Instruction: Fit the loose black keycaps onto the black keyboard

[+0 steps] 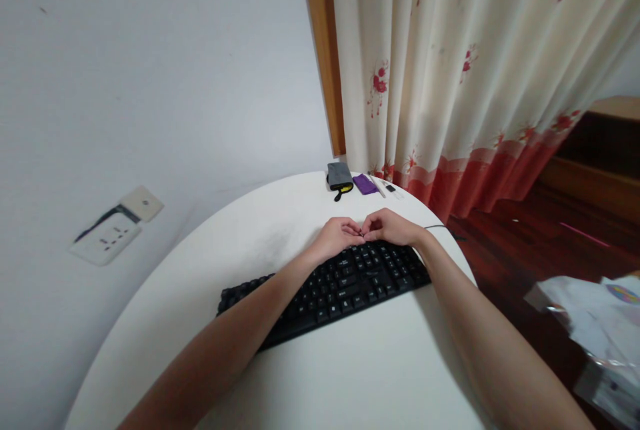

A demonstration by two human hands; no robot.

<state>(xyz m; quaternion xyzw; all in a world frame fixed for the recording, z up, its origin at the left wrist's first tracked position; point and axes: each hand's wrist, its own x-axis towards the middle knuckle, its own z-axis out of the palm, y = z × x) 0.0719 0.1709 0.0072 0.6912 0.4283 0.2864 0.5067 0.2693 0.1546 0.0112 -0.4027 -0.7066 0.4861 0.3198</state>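
A black keyboard (345, 287) lies slantwise on a round white table (260, 230). Both my hands hover over its far edge, fingertips meeting. My left hand (336, 237) is curled, its fingers pinched together against those of my right hand (390, 227), which is also curled in a pinch. Something tiny and dark sits between the fingertips; I cannot make out what it is. A thin black cable (440, 227) runs off the table at the right, behind my right wrist.
At the table's far edge lie a grey pouch (339, 177), a purple cloth (365, 184) and a few small white and dark items (387, 187). A flowered curtain (465, 83) hangs behind. A wall socket (107, 237) sits low left. Plastic-wrapped papers (595, 323) are at right.
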